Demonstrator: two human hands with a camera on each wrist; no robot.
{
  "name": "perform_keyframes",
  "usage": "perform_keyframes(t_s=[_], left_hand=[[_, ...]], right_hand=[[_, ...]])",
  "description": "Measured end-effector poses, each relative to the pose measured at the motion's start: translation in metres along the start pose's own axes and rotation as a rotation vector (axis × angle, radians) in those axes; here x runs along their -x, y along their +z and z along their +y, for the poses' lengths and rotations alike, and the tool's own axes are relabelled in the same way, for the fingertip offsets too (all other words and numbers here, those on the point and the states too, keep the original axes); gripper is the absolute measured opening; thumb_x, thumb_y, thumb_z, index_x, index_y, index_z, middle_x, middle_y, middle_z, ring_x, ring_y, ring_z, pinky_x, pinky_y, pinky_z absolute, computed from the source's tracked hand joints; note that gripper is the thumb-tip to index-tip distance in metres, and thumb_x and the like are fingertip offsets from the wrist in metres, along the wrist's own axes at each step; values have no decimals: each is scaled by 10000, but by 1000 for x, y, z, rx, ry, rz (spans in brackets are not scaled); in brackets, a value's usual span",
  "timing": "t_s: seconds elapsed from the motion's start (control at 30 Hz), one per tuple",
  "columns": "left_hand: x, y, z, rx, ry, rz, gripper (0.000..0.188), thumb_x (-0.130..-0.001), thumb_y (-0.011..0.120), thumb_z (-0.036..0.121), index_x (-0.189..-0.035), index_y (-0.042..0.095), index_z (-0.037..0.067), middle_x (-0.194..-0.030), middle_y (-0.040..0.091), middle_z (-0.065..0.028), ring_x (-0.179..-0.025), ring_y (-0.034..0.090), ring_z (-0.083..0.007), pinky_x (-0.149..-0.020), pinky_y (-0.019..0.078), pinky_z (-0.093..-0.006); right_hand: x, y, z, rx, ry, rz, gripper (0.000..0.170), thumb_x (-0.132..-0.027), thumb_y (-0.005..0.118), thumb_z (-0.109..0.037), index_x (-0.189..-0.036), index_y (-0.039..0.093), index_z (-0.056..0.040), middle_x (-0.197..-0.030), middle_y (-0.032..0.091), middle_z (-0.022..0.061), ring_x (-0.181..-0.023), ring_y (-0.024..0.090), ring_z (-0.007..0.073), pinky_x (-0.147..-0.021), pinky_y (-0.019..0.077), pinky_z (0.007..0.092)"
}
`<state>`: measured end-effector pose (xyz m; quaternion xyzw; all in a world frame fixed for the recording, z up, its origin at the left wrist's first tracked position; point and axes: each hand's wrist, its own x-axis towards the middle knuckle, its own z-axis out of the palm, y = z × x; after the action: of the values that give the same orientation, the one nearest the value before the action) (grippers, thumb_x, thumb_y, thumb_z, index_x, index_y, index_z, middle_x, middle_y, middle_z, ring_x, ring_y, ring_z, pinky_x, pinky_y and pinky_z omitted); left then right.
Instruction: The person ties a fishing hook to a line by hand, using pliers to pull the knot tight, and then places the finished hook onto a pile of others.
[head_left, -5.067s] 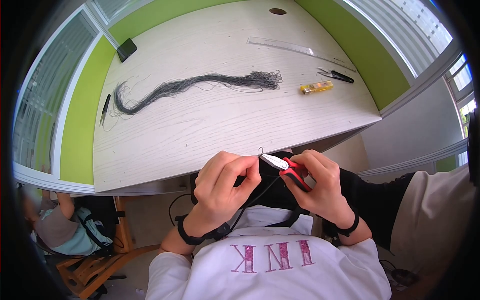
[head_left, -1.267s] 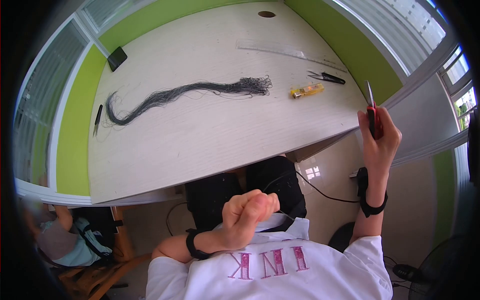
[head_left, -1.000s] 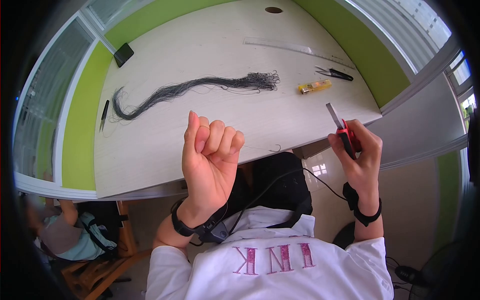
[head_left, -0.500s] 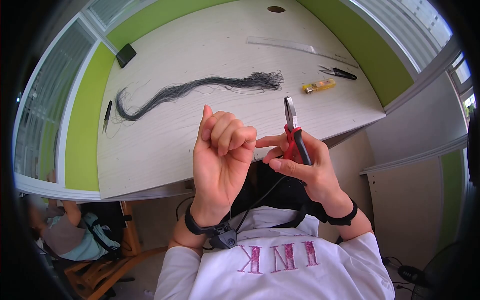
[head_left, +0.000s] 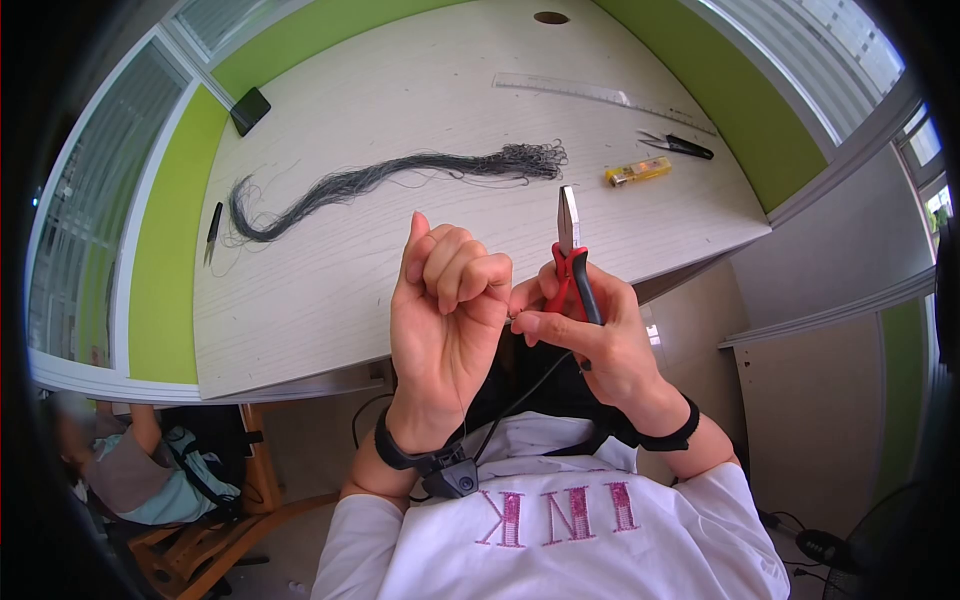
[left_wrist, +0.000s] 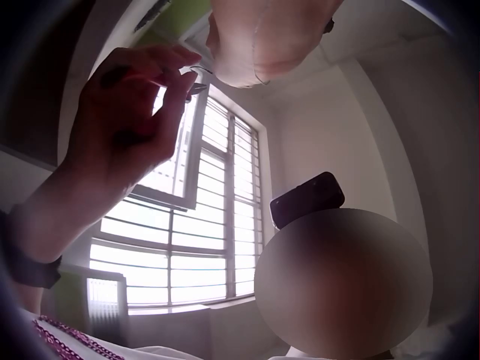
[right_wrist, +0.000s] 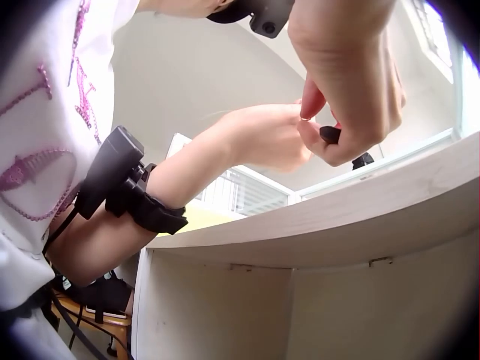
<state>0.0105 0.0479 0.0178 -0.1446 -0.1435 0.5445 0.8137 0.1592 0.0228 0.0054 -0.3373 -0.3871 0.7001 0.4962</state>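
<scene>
My left hand [head_left: 450,310] is raised palm toward me at the desk's front edge, fingers curled in a fist on a thin fishing line [head_left: 461,398] that trails down past the wrist. Beside it, my right hand [head_left: 605,330] keeps red-and-black pliers [head_left: 568,225] in its grip, nose pointing up and away. Its thumb and index finger pinch a small fish hook [head_left: 514,315] close against the left hand's edge; the hook [left_wrist: 201,69] also shows in the left wrist view. Behind on the desk lies a long bundle of dark lines [head_left: 350,178] with hooks [head_left: 535,157] at its right end.
A yellow lighter [head_left: 637,172], black thread snips [head_left: 685,147] and a clear ruler [head_left: 570,92] lie at the desk's right. At the left are a dark-handled pointed tool [head_left: 213,232] and a black box [head_left: 250,111]. Green partitions [head_left: 165,250] border the desk [head_left: 300,310].
From holding the pliers out to the right, my right hand has come in beside the left fist, and thumb and index finger have closed on the hook. The left fist has risen from near the lap.
</scene>
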Motion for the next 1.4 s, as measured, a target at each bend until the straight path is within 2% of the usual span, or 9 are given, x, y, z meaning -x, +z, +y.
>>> perform_keyframes(t_s=[0.27, 0.33, 0.37, 0.4, 0.5, 0.6, 0.77, 0.9, 1.4], left_hand=[[6, 5, 7, -266, 77, -26, 433, -1045, 348, 272, -631, 299, 157, -556, 225, 42, -508, 205, -93, -594, 271, -262], [11, 8, 9, -936, 294, -36, 430, -1040, 349, 285, -629, 291, 171, -551, 214, 44, -511, 211, -99, -606, 274, -257], [14, 6, 13, -1067, 341, -117, 399, -1019, 401, 236, -635, 346, 146, -600, 354, 22, -566, 338, -102, -662, 351, -277], [15, 3, 13, -1067, 340, -117, 399, -1019, 401, 236, -635, 346, 146, -600, 354, 22, -566, 338, -102, -662, 351, -277], [19, -3, 13, -1857, 659, -125, 156, -939, 521, 123, -792, 501, 75, -960, 561, -97, -739, 516, -124, -718, 441, -284], [23, 0, 13, -1818, 506, 1, 126, -877, 636, 12, -842, 516, 28, -942, 584, -88, -855, 547, -92, -716, 474, -246], [29, 1, 12, -1977, 303, 149, 284, -827, 730, 67, -1087, 634, 7, -617, 460, 81, -562, 363, 18, -520, 260, -153], [32, 0, 10, -2060, 285, 169, 133, -813, 742, 72, -905, 692, -9, -586, 370, 99, -533, 293, 15, -485, 228, -158], [31, -6, 13, -1923, 301, 235, 99, -815, 720, 38, -895, 687, -9, -589, 392, 102, -533, 310, 26, -493, 242, -150]], right_hand=[[0, -6, -8, -2, -46, 17, 224, -802, 689, 21, -884, 486, -27, -876, 636, 109, -775, 595, 138, -682, 478, 268], [1, -8, -14, 20, -52, 26, 221, -807, 687, 17, -884, 484, -28, -872, 634, 100, -781, 592, 135, -692, 474, 261], [1, -8, -16, 40, -58, 35, 218, -812, 684, 14, -885, 482, -28, -868, 632, 92, -787, 590, 131, -702, 471, 255], [0, -9, -16, 40, -59, 35, 218, -812, 684, 14, -885, 482, -28, -868, 632, 92, -787, 590, 131, -702, 471, 255], [-1, -9, -14, 204, -134, 50, 209, -821, 666, 27, -886, 476, -30, -865, 634, 74, -798, 587, 124, -733, 463, 241], [-1, -7, -10, 365, -379, 78, 184, -813, 654, 48, -893, 500, -14, -854, 641, 61, -781, 588, 112, -723, 467, 236], [-6, -12, -6, 748, -711, 81, 230, -729, 668, 93, -919, 563, 15, -845, 638, 108, -727, 612, 160, -646, 492, 263], [-7, -14, -5, 904, -777, 80, 298, -649, 672, 115, -912, 573, 15, -825, 617, 128, -710, 613, 228, -635, 492, 287], [-10, -12, -3, 881, -895, 3, 398, -526, 678, 120, -896, 578, 13, -826, 614, 123, -702, 597, 284, -614, 487, 327]])
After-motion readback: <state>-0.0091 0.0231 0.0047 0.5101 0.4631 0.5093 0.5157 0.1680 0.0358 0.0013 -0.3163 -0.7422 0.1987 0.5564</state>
